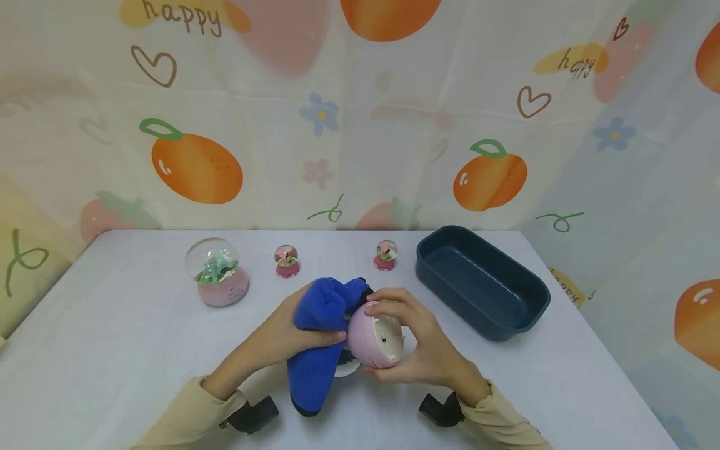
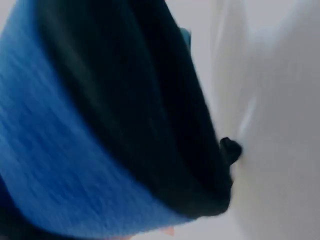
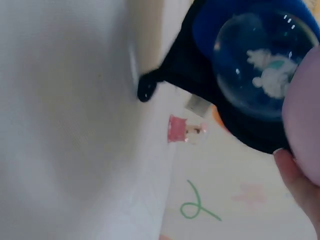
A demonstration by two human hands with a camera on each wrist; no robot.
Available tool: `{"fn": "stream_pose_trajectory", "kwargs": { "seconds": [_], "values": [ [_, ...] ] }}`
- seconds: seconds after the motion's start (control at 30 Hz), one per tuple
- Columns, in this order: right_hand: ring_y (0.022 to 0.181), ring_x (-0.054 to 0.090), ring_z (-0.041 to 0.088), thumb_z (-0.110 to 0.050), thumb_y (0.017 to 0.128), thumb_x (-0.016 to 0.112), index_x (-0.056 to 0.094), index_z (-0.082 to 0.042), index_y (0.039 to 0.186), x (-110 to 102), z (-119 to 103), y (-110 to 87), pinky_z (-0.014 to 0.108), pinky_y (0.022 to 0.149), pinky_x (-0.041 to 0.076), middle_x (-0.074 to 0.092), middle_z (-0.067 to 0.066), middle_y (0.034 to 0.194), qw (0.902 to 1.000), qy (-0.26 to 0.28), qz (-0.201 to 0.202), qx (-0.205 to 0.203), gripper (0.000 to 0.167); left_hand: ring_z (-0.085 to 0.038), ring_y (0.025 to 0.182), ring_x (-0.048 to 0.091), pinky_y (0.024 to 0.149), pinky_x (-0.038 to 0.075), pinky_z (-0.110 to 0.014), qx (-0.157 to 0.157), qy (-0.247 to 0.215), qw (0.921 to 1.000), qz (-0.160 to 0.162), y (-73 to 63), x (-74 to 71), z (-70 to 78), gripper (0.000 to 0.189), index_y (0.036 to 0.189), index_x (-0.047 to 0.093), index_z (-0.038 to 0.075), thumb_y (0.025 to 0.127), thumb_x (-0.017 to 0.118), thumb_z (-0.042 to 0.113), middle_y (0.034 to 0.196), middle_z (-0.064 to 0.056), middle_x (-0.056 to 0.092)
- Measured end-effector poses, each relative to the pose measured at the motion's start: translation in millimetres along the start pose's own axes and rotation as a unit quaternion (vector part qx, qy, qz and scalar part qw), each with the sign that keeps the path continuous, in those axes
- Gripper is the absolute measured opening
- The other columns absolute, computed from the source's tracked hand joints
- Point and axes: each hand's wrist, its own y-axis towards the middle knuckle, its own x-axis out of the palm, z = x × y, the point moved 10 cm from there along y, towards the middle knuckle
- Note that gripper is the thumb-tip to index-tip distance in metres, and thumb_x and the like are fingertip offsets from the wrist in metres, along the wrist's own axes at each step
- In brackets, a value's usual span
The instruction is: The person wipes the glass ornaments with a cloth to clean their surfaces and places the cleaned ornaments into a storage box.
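A snow globe lies tipped on its side between the hands, its pink base [image 1: 365,340] turned so the pale underside [image 1: 388,340] faces right. The right hand [image 1: 424,344] grips that base, fingers over the top and thumb below. In the left hand [image 1: 281,334] is a bunched blue cloth [image 1: 315,369] with black edging, pinched between thumb and fingers against the globe's left side. The right wrist view shows the clear dome [image 3: 255,70] with a small white figure inside, set against the cloth. Blue fabric and its dark border [image 2: 120,110] fill much of the left wrist view.
A larger snow globe [image 1: 222,290] with a pink base stands at the back left. Two small globes with pink bases, one left [image 1: 287,265] and one right [image 1: 385,259], stand behind the hands. A dark blue rectangular tub [image 1: 506,328] sits at the right.
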Motion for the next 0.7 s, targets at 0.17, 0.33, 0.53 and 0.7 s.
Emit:
{"fn": "stream_pose_trajectory", "kwargs": {
  "seconds": [0.17, 0.33, 0.53, 0.7],
  "values": [
    [0.118, 0.056, 0.026, -0.016, 0.057, 0.092, 0.056, -0.007, 0.126, -1.7, -9.7, 1.1, 0.036, 0.088, 0.057, 0.055, 0.018, 0.127, 0.9978, -0.011, 0.007, -0.066, 0.078, -0.028, 0.114, 0.06, 0.094, 0.052, -0.052, -0.021, -0.028, 0.9971, -0.067, -2.5, 8.7, -3.7, 0.073, 0.144, 0.038, 0.015, 0.084, 0.077, 0.031, 0.131, -0.009, 0.06],
    [0.118, 0.057, 0.027, -0.017, 0.057, 0.092, 0.056, -0.008, 0.126, -2.9, -11.7, 0.0, 0.037, 0.09, 0.057, 0.054, 0.018, 0.128, 0.9963, -0.021, 0.015, -0.082, 0.078, -0.032, 0.121, 0.054, 0.096, 0.05, -0.055, -0.033, -0.041, 0.9921, -0.114, -5.5, 14.4, -7.0, 0.087, 0.149, 0.028, 0.018, 0.081, 0.079, 0.035, 0.139, -0.011, 0.052],
    [0.118, 0.057, 0.028, -0.016, 0.058, 0.092, 0.056, -0.009, 0.128, -1.3, -12.8, -0.7, 0.038, 0.089, 0.057, 0.053, 0.019, 0.129, 0.9959, -0.019, 0.012, -0.087, 0.08, -0.031, 0.115, 0.057, 0.092, 0.053, -0.051, -0.013, -0.063, 0.9886, -0.136, -4.9, 18.6, -6.0, 0.079, 0.144, 0.033, 0.016, 0.081, 0.079, 0.033, 0.132, -0.012, 0.055],
    [0.122, 0.054, 0.028, -0.024, 0.066, 0.09, 0.055, -0.007, 0.132, -6.9, -8.1, 0.2, 0.037, 0.095, 0.054, 0.051, 0.022, 0.131, 0.9971, -0.022, 0.034, -0.064, 0.077, -0.03, 0.111, 0.059, 0.091, 0.053, -0.05, 0.008, -0.067, 0.9933, -0.093, -3.0, 13.9, -1.2, 0.071, 0.139, 0.04, 0.016, 0.082, 0.079, 0.026, 0.126, -0.011, 0.059]
  ]
}}
